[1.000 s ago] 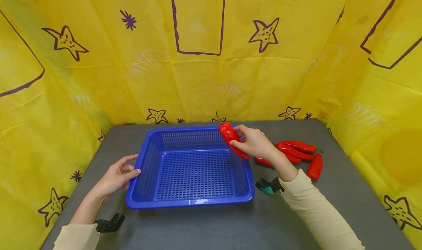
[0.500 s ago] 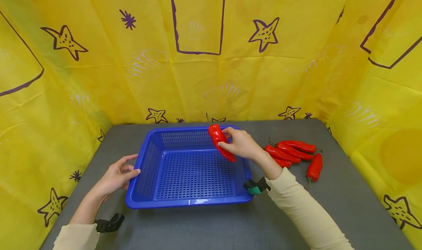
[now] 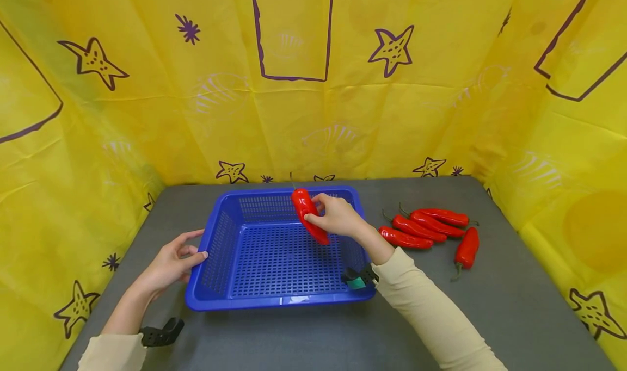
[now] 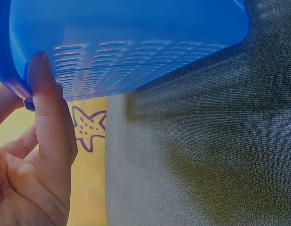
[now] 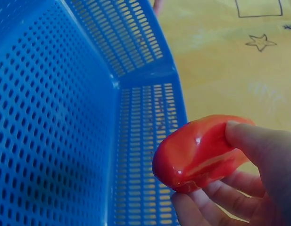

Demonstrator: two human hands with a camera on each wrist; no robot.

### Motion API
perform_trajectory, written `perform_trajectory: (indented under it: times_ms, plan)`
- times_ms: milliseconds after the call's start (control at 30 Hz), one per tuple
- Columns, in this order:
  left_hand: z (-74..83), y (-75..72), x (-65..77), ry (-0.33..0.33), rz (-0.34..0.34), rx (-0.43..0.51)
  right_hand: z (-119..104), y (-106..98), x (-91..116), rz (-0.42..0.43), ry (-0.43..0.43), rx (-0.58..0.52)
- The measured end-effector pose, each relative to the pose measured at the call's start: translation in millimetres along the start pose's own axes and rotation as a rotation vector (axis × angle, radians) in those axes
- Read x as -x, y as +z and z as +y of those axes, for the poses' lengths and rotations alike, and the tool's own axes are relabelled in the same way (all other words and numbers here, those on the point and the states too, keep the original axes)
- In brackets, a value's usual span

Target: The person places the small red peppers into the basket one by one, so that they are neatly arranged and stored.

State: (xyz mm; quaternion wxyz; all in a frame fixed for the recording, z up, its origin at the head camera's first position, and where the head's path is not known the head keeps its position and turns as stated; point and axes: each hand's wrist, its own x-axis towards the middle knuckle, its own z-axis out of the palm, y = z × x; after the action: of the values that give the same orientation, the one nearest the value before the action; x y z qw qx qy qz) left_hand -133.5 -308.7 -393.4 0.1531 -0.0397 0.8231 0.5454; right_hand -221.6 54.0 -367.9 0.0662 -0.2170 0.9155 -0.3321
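Note:
A blue plastic basket [image 3: 284, 265] with slotted walls stands in the middle of the table, with nothing lying on its floor. At its left rim my left hand [image 3: 168, 259] pinches the edge; the thumb shows on the rim in the left wrist view, where the basket's slotted side [image 4: 136, 28] fills the top. My right hand [image 3: 340, 217] holds a glossy red chili pepper [image 3: 301, 203] between thumb and fingers, above the basket's right half. The pepper tilts, stem end up and away, tip toward the basket floor. In the right wrist view the pepper [image 5: 192, 150] overlaps the basket wall.
Several more red chili peppers [image 3: 418, 229] lie grouped on the grey table [image 3: 303, 338] right of the basket, one [image 3: 467, 248] slightly apart. A yellow cloth [image 3: 294, 121] with starfish drawings rises behind and on both sides.
My right hand has carried the pepper leftward from the basket's right rim to over its interior. The peppers behind the right arm show more fully. My left hand stays at the rim.

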Motion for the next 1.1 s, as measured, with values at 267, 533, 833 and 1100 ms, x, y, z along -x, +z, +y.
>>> perform_trajectory:
  times_ms: [267, 533, 833, 1100]
  plan:
    - [0.2, 0.1, -0.1, -0.004, 0.0, -0.001, -9.9, 14.2, -8.1, -0.072, 0.033, -0.094]
    - [-1.1, -0.3, -0.4, -0.002, -0.003, 0.006, -13.8, 28.6, -14.6, -0.131, 0.081, -0.151]
    - [-2.4, -1.6, -0.1, 0.002, -0.002, -0.002, -19.7, 41.9, -19.5, -0.214, 0.14, -0.225]
    - [-2.1, -0.6, -0.6, 0.008, -0.005, 0.017, -25.2, 56.3, -25.7, -0.255, 0.168, -0.277]
